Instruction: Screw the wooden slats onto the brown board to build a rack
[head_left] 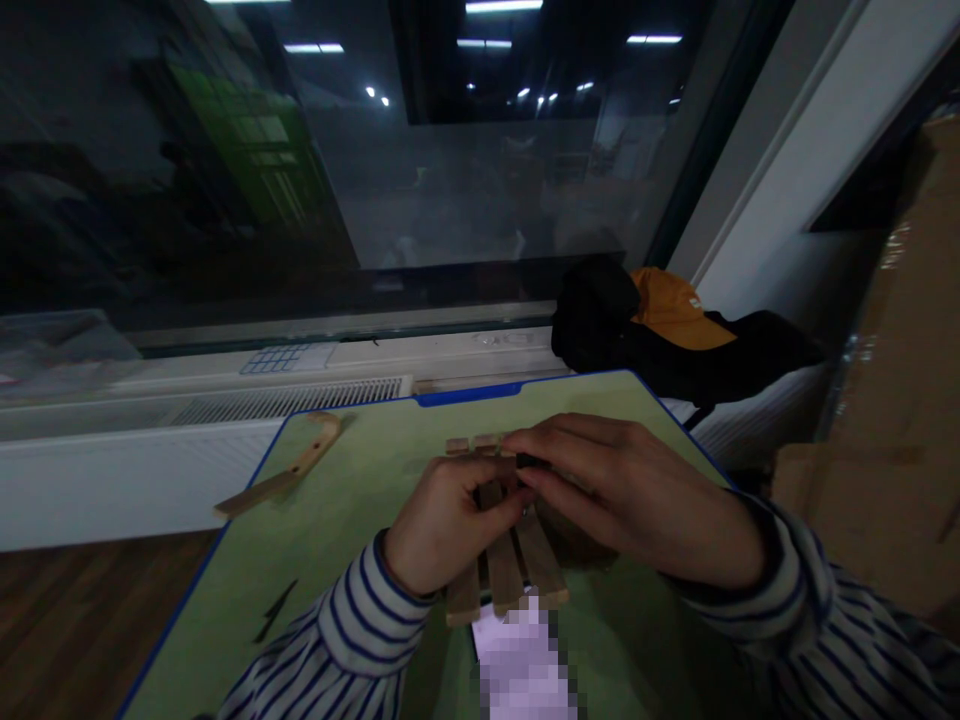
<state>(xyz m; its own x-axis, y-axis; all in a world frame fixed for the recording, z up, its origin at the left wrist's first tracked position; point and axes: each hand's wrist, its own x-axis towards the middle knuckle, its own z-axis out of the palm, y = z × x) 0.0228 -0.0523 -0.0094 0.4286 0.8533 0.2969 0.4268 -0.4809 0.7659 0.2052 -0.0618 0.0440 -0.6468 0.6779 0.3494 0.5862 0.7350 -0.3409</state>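
A small slatted wooden piece (pixel 505 580), made of three light slats side by side with gaps between, is in front of me over the green table. My left hand (pixel 446 515) is closed over its upper part, thumb and fingers coming together near the right slat. From the right, my right hand (pixel 626 485) meets it, thumb and fingers pinching a small black part (pixel 529 461) whose kind I cannot make out. A small metal bit shows beside the left thumb tip. Both hands hide much of the slats' middle.
A wooden piece with holes and a curved end (pixel 304 462) lies at the table's (pixel 375 480) left edge. A thin black item (pixel 276 610) lies near my left sleeve. A partly blurred-out bright screen (pixel 521 660) is below the slats. An orange cap (pixel 679 308) rests on black fabric beyond.
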